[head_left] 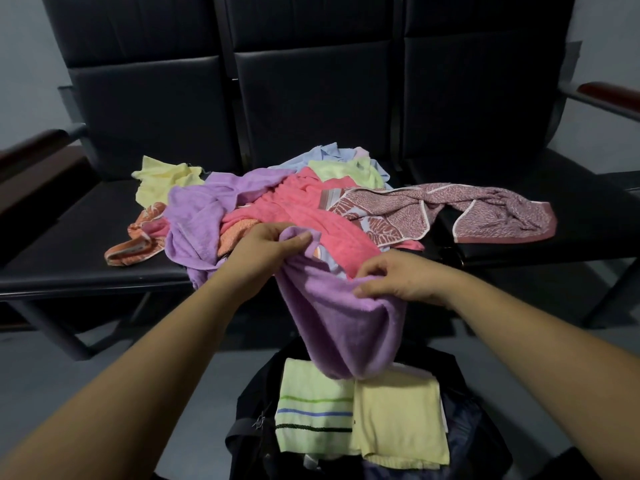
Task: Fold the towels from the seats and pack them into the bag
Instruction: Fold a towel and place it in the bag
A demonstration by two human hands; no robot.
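Left grip (270, 249) and right grip (398, 277) each pinch the upper edge of a purple towel (346, 327), hanging over the open bag (252, 403) on the floor (69, 393) before the front edge of the seats (69, 268).

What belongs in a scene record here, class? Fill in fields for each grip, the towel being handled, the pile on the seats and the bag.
Left-hand grip: pinches the upper edge of the purple towel
Right-hand grip: holds the same towel's edge, fingers curled
Held towel: hangs between both hands, above the bag
Pile: unfolded towels heaped on the seats; pink towel on top, patterned maroon towel trailing right
Bag: black, open; striped green towel and yellow towel folded side by side inside
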